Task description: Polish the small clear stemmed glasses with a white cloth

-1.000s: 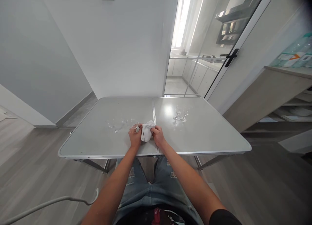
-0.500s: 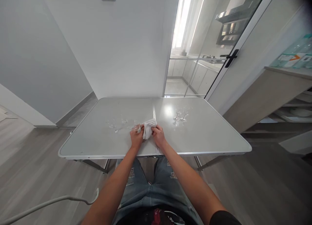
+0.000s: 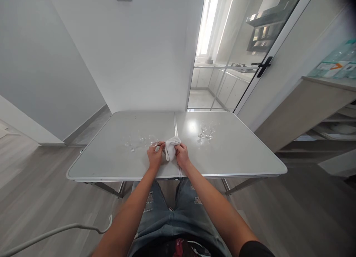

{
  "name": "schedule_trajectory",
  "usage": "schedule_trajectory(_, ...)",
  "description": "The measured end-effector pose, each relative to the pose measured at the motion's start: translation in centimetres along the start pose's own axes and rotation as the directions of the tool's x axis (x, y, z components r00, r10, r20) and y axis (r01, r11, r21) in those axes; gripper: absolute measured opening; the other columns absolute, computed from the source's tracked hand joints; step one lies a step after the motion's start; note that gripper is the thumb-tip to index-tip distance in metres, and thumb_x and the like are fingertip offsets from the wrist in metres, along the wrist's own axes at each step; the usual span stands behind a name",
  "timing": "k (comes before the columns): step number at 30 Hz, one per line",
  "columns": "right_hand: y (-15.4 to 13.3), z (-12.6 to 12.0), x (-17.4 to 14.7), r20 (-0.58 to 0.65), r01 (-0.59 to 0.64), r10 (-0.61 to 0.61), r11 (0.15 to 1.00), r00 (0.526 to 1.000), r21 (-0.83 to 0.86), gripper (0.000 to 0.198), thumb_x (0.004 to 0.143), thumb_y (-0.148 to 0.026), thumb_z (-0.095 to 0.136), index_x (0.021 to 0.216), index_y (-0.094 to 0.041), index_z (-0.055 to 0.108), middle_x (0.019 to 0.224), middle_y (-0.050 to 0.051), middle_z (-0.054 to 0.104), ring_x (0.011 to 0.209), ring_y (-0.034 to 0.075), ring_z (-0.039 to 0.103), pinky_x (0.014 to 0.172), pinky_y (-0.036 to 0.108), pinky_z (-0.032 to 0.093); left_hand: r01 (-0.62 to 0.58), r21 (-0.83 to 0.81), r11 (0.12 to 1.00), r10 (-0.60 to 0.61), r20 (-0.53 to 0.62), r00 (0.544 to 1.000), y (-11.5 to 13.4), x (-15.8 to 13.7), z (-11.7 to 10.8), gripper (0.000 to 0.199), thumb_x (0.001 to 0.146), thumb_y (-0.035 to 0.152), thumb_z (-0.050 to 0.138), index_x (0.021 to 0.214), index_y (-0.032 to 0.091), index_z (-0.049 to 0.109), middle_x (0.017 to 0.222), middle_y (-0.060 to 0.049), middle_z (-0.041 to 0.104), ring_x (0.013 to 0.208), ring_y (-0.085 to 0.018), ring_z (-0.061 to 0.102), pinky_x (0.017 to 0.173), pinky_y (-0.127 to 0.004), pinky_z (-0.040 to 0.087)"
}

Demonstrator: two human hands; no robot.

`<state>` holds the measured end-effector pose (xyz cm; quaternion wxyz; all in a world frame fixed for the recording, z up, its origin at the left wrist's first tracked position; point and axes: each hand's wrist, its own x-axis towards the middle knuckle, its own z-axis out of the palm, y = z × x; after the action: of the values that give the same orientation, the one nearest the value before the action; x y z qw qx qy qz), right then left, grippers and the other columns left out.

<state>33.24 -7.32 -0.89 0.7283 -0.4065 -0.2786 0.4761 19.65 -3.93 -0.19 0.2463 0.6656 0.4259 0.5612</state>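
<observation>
My left hand [image 3: 155, 155] is closed on a clear stemmed glass [image 3: 153, 141], which lies sideways with its bowl pointing left. A white cloth [image 3: 172, 147] is bunched at the right end of that glass and hides its foot. My right hand [image 3: 182, 155] pinches the cloth with its fingers. Left of my left hand, clear glasses [image 3: 132, 150] stand on the table; their outlines are faint. On the right half of the table, two stemmed glasses [image 3: 202, 134] stand close together.
The pale folding table [image 3: 236, 153] has a metal seam down its middle and a rounded metal edge. A white wall and a glass door with a black handle [image 3: 264, 66] lie beyond it. Shelving with bottles [image 3: 335, 64] is at the right. A pale cable [image 3: 63, 227] hangs at lower left.
My left hand and the glass have shifted slightly left, away from the cloth. The cloth has turned and moved a little right with my right hand.
</observation>
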Motion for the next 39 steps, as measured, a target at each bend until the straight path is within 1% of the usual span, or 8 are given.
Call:
schedule_trajectory(5,0.0,0.3,0.0,0.057,-0.018,0.019,1.0,0.998,-0.019,0.016,0.069,-0.034,0.065,0.077,-0.02,0.066,0.073,-0.001,0.061,0.069,0.015,0.051,0.063,0.025,0.043,-0.001,0.012,1.0,0.0,0.042,0.999,0.0,0.1,0.0,0.024,0.093,0.042,0.06,0.093,0.023,0.074,0.094,-0.005,0.076,0.091,-0.021,0.069,0.088,-0.035,0.051)
schedule_trajectory(12,-0.9,-0.1,-0.6,0.05,-0.007,0.006,1.0,0.999,0.026,0.032,0.066,-0.026,0.065,0.097,-0.023,0.069,0.069,-0.006,0.055,0.057,0.01,0.042,0.053,0.021,0.036,-0.027,0.083,0.996,0.029,-0.023,0.999,-0.5,0.1,0.0,0.025,0.098,0.041,0.053,0.093,0.022,0.069,0.101,-0.007,0.072,0.1,-0.022,0.064,0.094,-0.038,0.047)
schedule_trajectory(16,-1.4,-0.1,-0.6,0.067,0.003,-0.007,0.998,0.998,0.063,0.015,0.069,-0.033,0.061,0.076,-0.021,0.065,0.069,-0.002,0.056,0.057,0.012,0.045,0.052,0.024,0.038,-0.006,0.004,1.0,0.006,-0.005,1.0,-0.6,0.2,0.3,0.031,0.102,0.043,0.046,0.092,0.022,0.066,0.107,-0.009,0.07,0.104,-0.022,0.063,0.094,-0.037,0.048)
schedule_trajectory(23,-1.2,0.0,-0.6,0.097,-0.07,0.073,0.997,0.993,-0.033,0.047,0.078,-0.067,0.061,0.064,-0.022,0.056,0.059,0.0,0.056,0.047,0.013,0.043,0.047,0.027,0.036,0.027,-0.042,0.999,-0.023,0.084,0.996,-1.5,0.2,0.8,0.029,0.102,0.042,0.047,0.102,0.021,0.068,0.103,-0.007,0.071,0.096,-0.02,0.066,0.089,-0.034,0.049)
schedule_trajectory(25,-1.2,0.0,-0.7,0.089,-0.033,0.043,0.994,0.995,-0.104,0.036,0.074,-0.055,0.075,0.086,-0.022,0.068,0.057,-0.005,0.054,0.048,0.012,0.044,0.048,0.025,0.036,0.009,-0.019,1.0,-0.007,0.08,0.997,-1.8,0.3,0.8,0.025,0.1,0.039,0.051,0.097,0.021,0.068,0.096,-0.006,0.069,0.089,-0.019,0.064,0.083,-0.032,0.049)
schedule_trajectory(28,-1.1,0.1,-0.9,0.15,0.048,-0.014,0.974,0.989,-0.223,0.051,0.07,-0.043,0.083,0.117,-0.025,0.072,0.067,-0.005,0.062,0.057,0.012,0.051,0.055,0.024,0.041,-0.061,0.011,0.998,0.06,0.105,0.993,-1.7,0.4,0.8,0.02,0.097,0.033,0.054,0.092,0.022,0.069,0.091,-0.005,0.066,0.085,-0.018,0.062,0.079,-0.03,0.049)
schedule_trajectory(34,0.2,0.2,-0.2,0.124,0.165,-0.137,0.953,0.983,-0.256,0.034,0.072,-0.042,0.082,0.099,-0.021,0.081,0.096,0.006,0.076,0.09,0.021,0.066,0.084,0.034,0.051,-0.179,0.012,0.984,0.167,0.303,0.938,-0.9,0.1,1.1,0.021,0.095,0.021,0.051,0.097,0.023,0.072,0.1,-0.007,0.069,0.094,-0.02,0.065,0.086,-0.033,0.052)
schedule_trajectory(39,0.4,0.0,0.1,0.088,0.287,-0.273,0.892,0.958,-0.35,0.022,0.077,-0.041,0.078,0.089,-0.023,0.081,0.093,0.007,0.076,0.091,0.021,0.066,0.088,0.036,0.051,-0.246,0.109,0.963,0.199,0.326,0.924,-1.4,0.0,1.5,0.019,0.094,0.022,0.054,0.1,0.024,0.072,0.101,-0.008,0.072,0.098,-0.023,0.066,0.089,-0.038,0.052)
